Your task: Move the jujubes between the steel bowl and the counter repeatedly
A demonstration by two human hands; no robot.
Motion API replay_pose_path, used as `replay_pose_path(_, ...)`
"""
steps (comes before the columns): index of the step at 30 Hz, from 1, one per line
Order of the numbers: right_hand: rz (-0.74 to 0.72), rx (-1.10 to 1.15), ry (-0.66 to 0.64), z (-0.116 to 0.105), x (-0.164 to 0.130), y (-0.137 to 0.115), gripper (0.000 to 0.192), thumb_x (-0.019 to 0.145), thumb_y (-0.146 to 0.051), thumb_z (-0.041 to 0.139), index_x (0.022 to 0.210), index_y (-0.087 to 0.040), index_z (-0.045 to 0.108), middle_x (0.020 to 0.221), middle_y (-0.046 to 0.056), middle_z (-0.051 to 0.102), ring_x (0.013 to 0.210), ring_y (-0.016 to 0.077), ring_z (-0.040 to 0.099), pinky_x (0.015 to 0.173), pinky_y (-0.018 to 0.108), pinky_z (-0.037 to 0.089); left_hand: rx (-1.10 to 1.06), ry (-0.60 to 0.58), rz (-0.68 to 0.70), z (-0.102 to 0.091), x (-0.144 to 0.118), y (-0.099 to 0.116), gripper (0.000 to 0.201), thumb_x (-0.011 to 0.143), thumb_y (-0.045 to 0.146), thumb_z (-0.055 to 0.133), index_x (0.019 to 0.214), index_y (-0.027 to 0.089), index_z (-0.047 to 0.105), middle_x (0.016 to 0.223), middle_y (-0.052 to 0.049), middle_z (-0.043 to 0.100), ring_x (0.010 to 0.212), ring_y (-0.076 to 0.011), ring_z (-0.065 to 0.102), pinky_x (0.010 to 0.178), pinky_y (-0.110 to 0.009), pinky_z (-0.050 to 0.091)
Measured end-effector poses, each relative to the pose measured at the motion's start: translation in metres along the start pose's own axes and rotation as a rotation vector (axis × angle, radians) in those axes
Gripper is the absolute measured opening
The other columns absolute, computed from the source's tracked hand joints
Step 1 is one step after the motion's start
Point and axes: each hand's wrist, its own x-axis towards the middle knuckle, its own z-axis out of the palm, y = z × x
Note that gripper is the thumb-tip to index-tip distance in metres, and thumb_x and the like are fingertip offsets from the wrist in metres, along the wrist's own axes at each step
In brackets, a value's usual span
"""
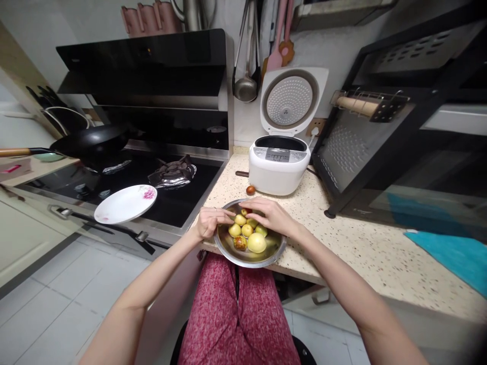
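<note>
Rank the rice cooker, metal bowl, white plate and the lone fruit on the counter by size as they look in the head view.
1. rice cooker, lid open
2. metal bowl and white plate: look alike, unranked
3. lone fruit

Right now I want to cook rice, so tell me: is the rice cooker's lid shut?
No, the rice cooker stands with its lid swung up and back, showing the inner plate.
</note>
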Motion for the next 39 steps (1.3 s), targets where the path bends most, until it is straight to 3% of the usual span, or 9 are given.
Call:
replay_pose_path(5, 0.012, -0.025, 0.143, -0.003, 0.0, 0.008, 0.028, 0.104, -0.024, 0.057, 0.127, -0.022, 0.073, 0.123, 0.01, 0.077, 0.114, 0.0243, 0.072, 0.102, 0.046, 0.059, 0.0, 0.006, 0.011, 0.002, 0.0, -0.001, 0.075, 0.112, 0.033, 0.013, 0.087, 0.009, 0.08, 0.086, -0.013, 0.082, 0.093, -0.0193, 0.081, 0.082, -0.028, 0.064)
replay_pose_path(12, 0.041, -0.216, 0.281, -0.011, -0.009, 0.047, 0.035, 0.105, -0.016, 0.047, 0.128, -0.021, 0.072, 0.118, 0.011, 0.077, 0.109, 0.0262, 0.072, 0.095, 0.046, 0.061, 0.012, 0.027, 0.094, 0.003, -0.002, -0.006, 0.069, 0.111, 0.029, 0.016, 0.085, 0.012, 0.078, 0.08, -0.011, 0.081, 0.088, -0.0186, 0.081, 0.074, -0.025, 0.063)
replay_pose_path(16, 0.039, -0.4, 0.206, -0.009, -0.01, 0.064, 0.036, 0.105, -0.017, 0.047, 0.134, -0.019, 0.069, 0.127, 0.014, 0.074, 0.121, 0.028, 0.068, 0.103, 0.049, 0.058, 0.048, -0.018, 0.218, 0.003, -0.004, -0.007, 0.06, 0.109, 0.028, 0.021, 0.09, 0.014, 0.076, 0.077, -0.008, 0.08, 0.089, -0.019, 0.082, 0.073, -0.026, 0.064)
replay_pose_path(20, 0.037, -0.522, 0.036, -0.004, 0.001, 0.074, 0.041, 0.107, -0.021, 0.049, 0.146, -0.02, 0.06, 0.147, 0.014, 0.064, 0.143, 0.0274, 0.055, 0.114, 0.05, 0.051, 0.107, -0.035, 0.304, 0.007, -0.007, -0.003, 0.054, 0.108, 0.029, 0.024, 0.101, 0.014, 0.075, 0.082, -0.009, 0.081, 0.093, -0.0204, 0.082, 0.07, -0.026, 0.064)
replay_pose_path(24, -0.006, -0.619, -0.155, 0.005, 0.019, 0.085, 0.043, 0.107, -0.019, 0.048, 0.148, -0.017, 0.056, 0.156, 0.015, 0.054, 0.152, 0.0256, 0.044, 0.121, 0.05, 0.044, 0.166, -0.036, 0.321, 0.01, -0.009, 0.0, 0.055, 0.109, 0.033, 0.023, 0.114, 0.013, 0.073, 0.098, -0.012, 0.083, 0.102, -0.0216, 0.08, 0.074, -0.027, 0.066)
replay_pose_path(27, -0.035, -0.662, -0.243, 0.014, 0.028, 0.094, 0.042, 0.105, -0.017, 0.049, 0.146, -0.013, 0.057, 0.155, 0.017, 0.054, 0.152, 0.0266, 0.044, 0.123, 0.051, 0.042, 0.172, -0.07, 0.341, 0.01, -0.008, 0.003, 0.057, 0.109, 0.038, 0.024, 0.124, 0.01, 0.071, 0.113, -0.015, 0.08, 0.113, -0.023, 0.077, 0.083, -0.03, 0.067)
replay_pose_path(33, -0.001, -0.639, -0.237, 0.027, 0.029, 0.104, 0.036, 0.101, -0.01, 0.054, 0.135, -0.012, 0.066, 0.144, 0.018, 0.065, 0.139, 0.0279, 0.058, 0.121, 0.049, 0.045, 0.126, -0.161, 0.465, 0.01, -0.005, 0.006, 0.059, 0.105, 0.051, 0.042, 0.134, 0.007, 0.067, 0.125, -0.016, 0.076, 0.126, -0.0234, 0.07, 0.099, -0.03, 0.063)
replay_pose_path(39, 0.046, -0.572, -0.15, 0.015, 0.02, 0.094, 0.034, 0.104, -0.013, 0.048, 0.13, -0.014, 0.07, 0.138, 0.018, 0.069, 0.132, 0.0272, 0.064, 0.118, 0.049, 0.049, 0.08, -0.224, 0.399, 0.01, -0.011, 0.001, 0.051, 0.098, 0.056, 0.06, 0.127, 0.016, 0.074, 0.124, -0.012, 0.077, 0.119, -0.0235, 0.074, 0.095, -0.032, 0.066)
